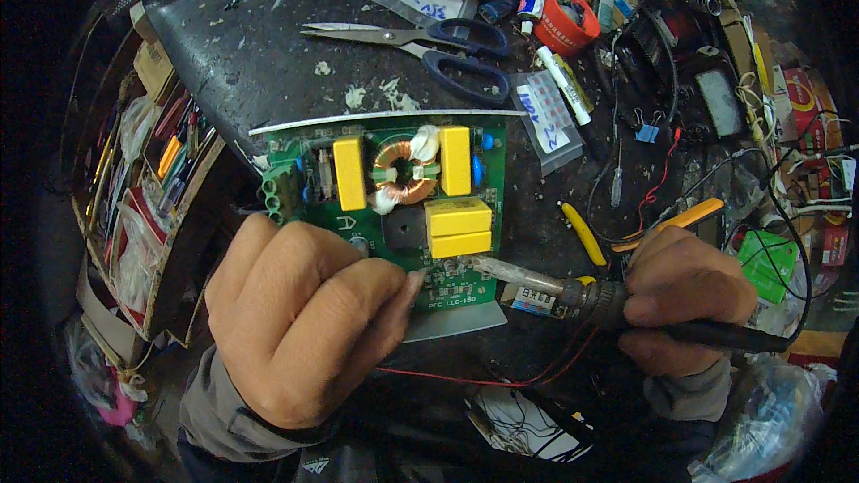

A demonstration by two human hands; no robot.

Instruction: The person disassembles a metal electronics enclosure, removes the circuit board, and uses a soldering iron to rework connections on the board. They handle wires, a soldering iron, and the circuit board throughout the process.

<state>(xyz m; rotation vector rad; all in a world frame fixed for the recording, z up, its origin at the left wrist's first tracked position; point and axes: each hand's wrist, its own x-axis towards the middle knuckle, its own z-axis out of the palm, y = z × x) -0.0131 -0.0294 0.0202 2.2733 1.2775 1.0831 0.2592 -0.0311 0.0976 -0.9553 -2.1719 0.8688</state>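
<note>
Dark and scuffed, the desk (268, 45) is crowded along its far and right sides. Nearest the person, a red wire (465, 382) runs across it. Just beyond, the left hand (304, 313) rests over the near left part of a green board (318, 215), its fingers curled in and thumb and forefinger drawn together; whether they pinch anything cannot be told. Off the board's right side, the right hand (689, 295) is closed around the handle of an iron (523, 277), whose tip points left to the near edge of two yellow blocks (461, 243). Contact there is too small to tell.

The step appears to be heating or soldering a joint at that spot; the next move calls for a steady tip, the board kept still and fingertips clear of the hot metal.

Farther up the board sits a copper coil (386, 161). Beyond its far edge lie open scissors (403, 37), with a red roll (565, 31) far right.
</note>
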